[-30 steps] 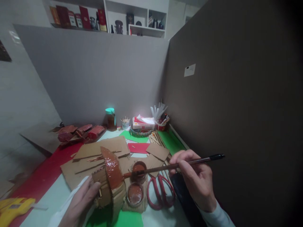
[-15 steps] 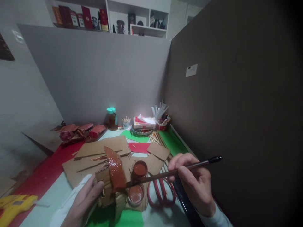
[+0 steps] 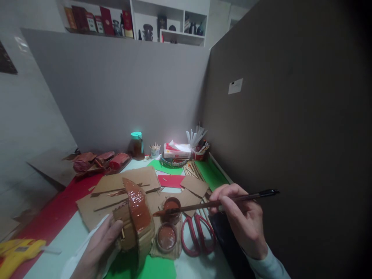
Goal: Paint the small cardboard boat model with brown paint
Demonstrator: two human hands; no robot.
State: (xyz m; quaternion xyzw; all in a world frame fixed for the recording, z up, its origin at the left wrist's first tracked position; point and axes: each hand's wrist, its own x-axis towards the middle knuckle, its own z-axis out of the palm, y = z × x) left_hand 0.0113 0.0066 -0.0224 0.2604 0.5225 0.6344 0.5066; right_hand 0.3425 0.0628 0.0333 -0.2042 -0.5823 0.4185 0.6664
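Observation:
My left hand (image 3: pixel 97 248) grips a curved cardboard model (image 3: pixel 135 224) whose upper face is coated in glossy red-brown paint. My right hand (image 3: pixel 242 221) holds a long dark paintbrush (image 3: pixel 215 203) near its middle. The brush's paint-loaded tip lies just right of the model, above the open pot of red-brown paint (image 3: pixel 171 207). A second round pot or lid with paint (image 3: pixel 166 237) sits in front of that one on a cardboard scrap.
Red-handled scissors (image 3: pixel 197 236) lie under the brush. Cardboard sheets (image 3: pixel 116 190), red and green paper, sticks, a teal-lidded jar (image 3: pixel 136 145) and a tissue box (image 3: pixel 176 151) fill the desk. A yellow glue gun (image 3: pixel 17 252) lies at the left. Grey partitions enclose the back and right.
The brush tip lifted off the painted face of the model and moved back right over the paint pot. My left hand tilted the model slightly.

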